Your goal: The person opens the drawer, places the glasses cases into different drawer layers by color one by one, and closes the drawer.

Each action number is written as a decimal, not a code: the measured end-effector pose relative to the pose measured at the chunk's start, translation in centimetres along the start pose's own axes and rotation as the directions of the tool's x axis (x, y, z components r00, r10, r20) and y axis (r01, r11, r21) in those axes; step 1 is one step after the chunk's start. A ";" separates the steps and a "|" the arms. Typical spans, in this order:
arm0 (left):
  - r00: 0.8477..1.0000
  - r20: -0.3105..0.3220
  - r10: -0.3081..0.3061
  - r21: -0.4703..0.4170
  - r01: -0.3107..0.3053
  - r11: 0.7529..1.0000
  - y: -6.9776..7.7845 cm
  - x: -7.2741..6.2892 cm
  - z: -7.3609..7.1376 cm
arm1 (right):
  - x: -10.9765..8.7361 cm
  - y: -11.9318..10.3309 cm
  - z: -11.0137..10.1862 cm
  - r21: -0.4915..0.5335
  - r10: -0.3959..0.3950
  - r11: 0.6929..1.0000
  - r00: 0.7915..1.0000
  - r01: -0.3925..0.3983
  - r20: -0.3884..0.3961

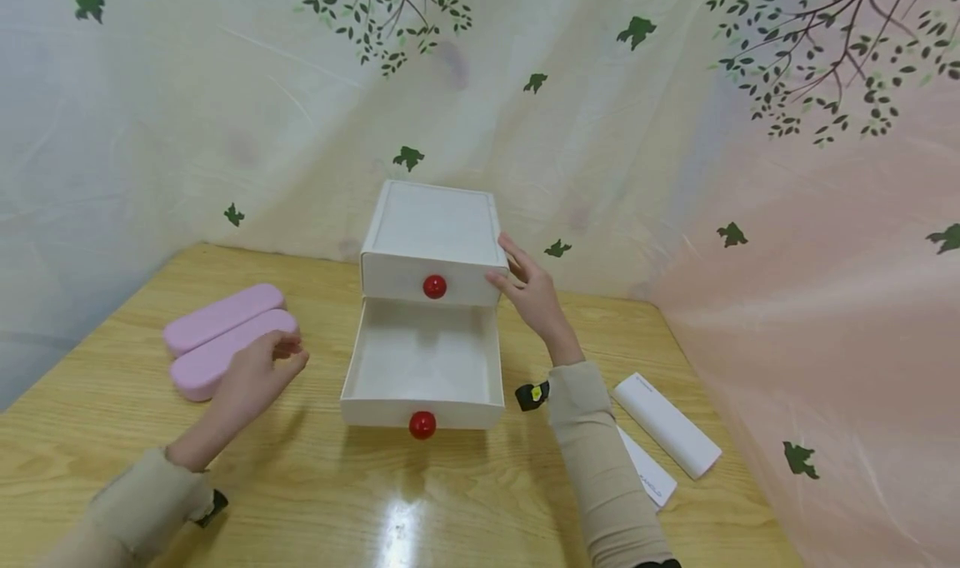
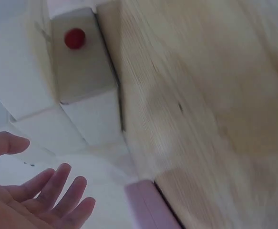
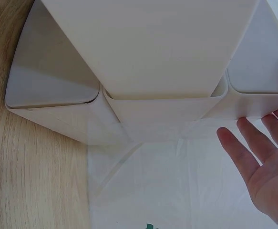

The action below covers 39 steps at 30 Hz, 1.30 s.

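Beige sleeves (image 1: 607,468) lie nearest the camera. With thumb and fingers apart, the right hand (image 1: 534,295) rests against the upper corner of a white cabinet (image 1: 435,218); its middle drawer (image 1: 382,412) juts out below that hold. The left hand (image 1: 251,376), loosely curved and holding nothing, is by two pink cases (image 1: 225,316). Bracing the cabinet seems the step in hand; the next move likely calls for steady right-hand pressure.
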<state>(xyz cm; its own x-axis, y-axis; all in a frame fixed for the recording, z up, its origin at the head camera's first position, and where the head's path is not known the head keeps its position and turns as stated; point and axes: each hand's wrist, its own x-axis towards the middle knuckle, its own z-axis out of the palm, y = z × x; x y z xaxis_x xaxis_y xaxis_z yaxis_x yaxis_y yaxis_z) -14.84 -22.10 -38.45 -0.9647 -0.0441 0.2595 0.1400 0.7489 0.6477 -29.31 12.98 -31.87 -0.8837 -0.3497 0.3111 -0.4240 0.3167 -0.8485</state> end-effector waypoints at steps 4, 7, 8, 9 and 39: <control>1.000 -0.011 0.008 0.155 -0.006 0.988 -0.8 0.7 -0.5 | -0.2 0.1 0.1 -0.017 -0.028 0.999 1.000 0.028 -0.011; 1.000 -0.010 0.029 0.242 -0.026 0.970 -1.6 1.2 -0.7 | -0.3 0.2 0.1 -0.021 -0.049 0.999 0.999 0.049 -0.016; 0.999 -0.012 0.040 0.267 -0.035 0.963 -1.9 1.4 -0.7 | -0.3 0.2 0.1 -0.022 -0.053 0.998 0.998 0.053 -0.015; 0.999 -0.013 0.044 0.282 -0.038 0.959 -2.1 1.5 -0.8 | -0.3 0.3 0.1 -0.020 -0.055 0.998 0.998 0.054 -0.015; 0.989 0.137 -0.059 0.396 -0.001 0.918 -6.7 3.7 -3.2 | -0.2 0.5 0.0 -0.018 -0.059 0.998 0.998 0.059 -0.016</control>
<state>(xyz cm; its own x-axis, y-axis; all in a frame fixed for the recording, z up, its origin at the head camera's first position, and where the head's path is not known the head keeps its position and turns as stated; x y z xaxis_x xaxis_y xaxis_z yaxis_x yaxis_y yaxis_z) -18.60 -29.35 -39.52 -0.9927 0.0033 0.1203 0.0408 0.9497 0.3104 -29.33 13.24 -32.37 -0.8599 -0.3541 0.3676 -0.4791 0.3113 -0.8207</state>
